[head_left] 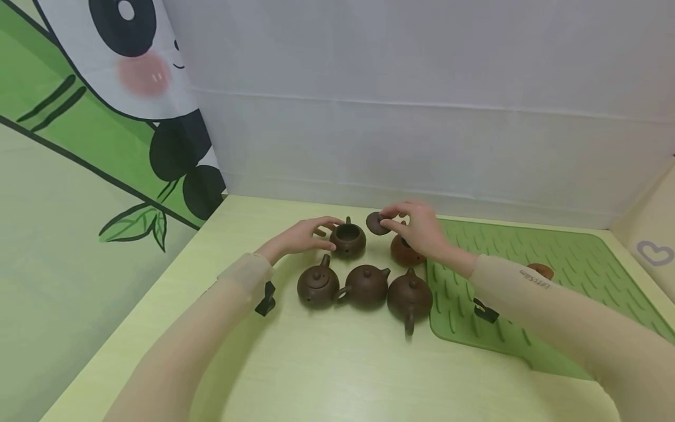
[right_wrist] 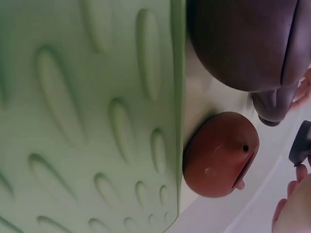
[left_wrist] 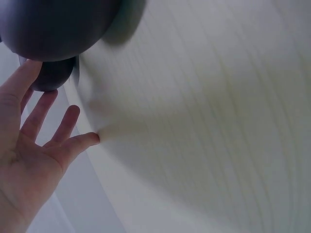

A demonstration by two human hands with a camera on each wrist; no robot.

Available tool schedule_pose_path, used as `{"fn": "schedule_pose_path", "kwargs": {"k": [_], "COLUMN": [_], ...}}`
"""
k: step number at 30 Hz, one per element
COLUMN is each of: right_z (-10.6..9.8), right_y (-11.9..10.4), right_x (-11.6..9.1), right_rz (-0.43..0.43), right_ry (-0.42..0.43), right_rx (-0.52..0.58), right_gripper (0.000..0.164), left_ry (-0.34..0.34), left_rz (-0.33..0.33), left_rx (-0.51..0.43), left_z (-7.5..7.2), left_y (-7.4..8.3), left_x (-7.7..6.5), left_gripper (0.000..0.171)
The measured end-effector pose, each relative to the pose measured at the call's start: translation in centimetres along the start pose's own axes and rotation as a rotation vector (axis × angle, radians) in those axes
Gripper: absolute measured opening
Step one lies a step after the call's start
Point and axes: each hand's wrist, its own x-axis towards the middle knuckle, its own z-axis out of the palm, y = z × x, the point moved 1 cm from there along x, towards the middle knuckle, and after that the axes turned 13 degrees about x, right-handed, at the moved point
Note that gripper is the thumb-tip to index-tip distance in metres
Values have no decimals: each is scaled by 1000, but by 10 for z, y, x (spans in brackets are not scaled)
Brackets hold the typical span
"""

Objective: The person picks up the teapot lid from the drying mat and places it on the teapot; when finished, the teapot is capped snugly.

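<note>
Left of centre, toward the back edge of the surface (head_left: 295, 375), the left hand (head_left: 308, 235) has its fingers loosely spread, tips at the left side of a lidless dark teapot (head_left: 349, 248). Pretty light contact imo, so the pot could skid or twist if something lands on it off-centre. Nearer the front edge there's a tight row: left lidded teapot (head_left: 314, 294), middle lidded teapot (head_left: 367, 290), right lidded teapot (head_left: 409, 302). A low left wrist might clip that first one's knob. Between the two back pots hangs a dark lid (head_left: 375, 224), pinched by the right hand (head_left: 419, 228), apparently at the knob. Small grip, so a slip could chip the lid or a pot. Next, by the left edge of the green mat (head_left: 517, 240), sits an uncovered reddish teapot (head_left: 403, 253); the right hand partly blocks it and could bump it. Farther right, a reddish lid (head_left: 541, 270) lies on the mat, where a dragging sleeve might nudge it.
</note>
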Motion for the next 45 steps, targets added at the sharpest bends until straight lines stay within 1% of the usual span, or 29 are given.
{"fn": "schedule_pose_path", "kwargs": {"k": [4, 8, 13, 20, 27, 37, 45], "right_z": [11, 21, 31, 42, 48, 54, 55], "right_y": [-1, -5, -9, -10, -10, -12, -12], "right_x": [8, 14, 21, 28, 29, 32, 33], "right_rz": [10, 26, 19, 14, 28, 103, 93], "right_ry": [-15, -50, -68, -70, -68, -89, -111], "right_rx": [2, 12, 24, 6, -4, -30, -62], "right_gripper": [20, 19, 21, 20, 20, 21, 22], "left_ry": [-1, 0, -3, -14, -8, -1, -4], "left_rz": [-5, -3, -2, -39, -48, -49, -49], "left_rx": [-3, -3, 6, -8, -16, -21, -22], "left_z": [0, 0, 0, -1, 0, -1, -1], "left_y": [0, 0, 0, 1, 0, 0, 2], "left_x": [1, 2, 2, 1, 3, 1, 0], "left_gripper": [65, 64, 64, 66, 66, 65, 65]}}
